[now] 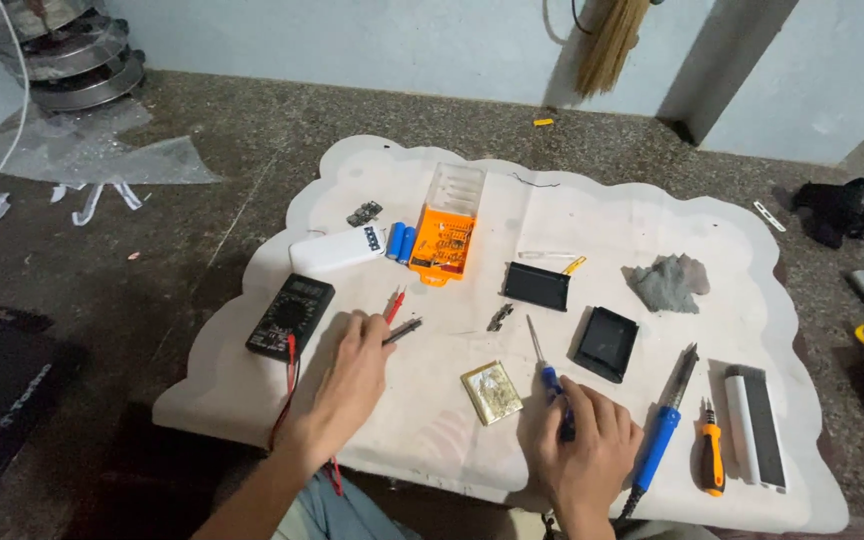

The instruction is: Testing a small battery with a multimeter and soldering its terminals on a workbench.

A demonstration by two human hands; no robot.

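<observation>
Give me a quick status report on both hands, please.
Left hand gripping the multimeter probes. Right hand closed on the blue screwdriver. Flat battery pouch lies between them, untouched.

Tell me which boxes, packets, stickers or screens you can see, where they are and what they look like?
Multimeter: left on the white mat, by the left hand; black slab, small grey screen on top.
Bit case: top middle; orange tray, clear lid open.
Two battery cells: left of the case; blue wrap.
Flat pouch: between the hands; gold square.
Power bank: above the multimeter; white, dark label on its end.
</observation>
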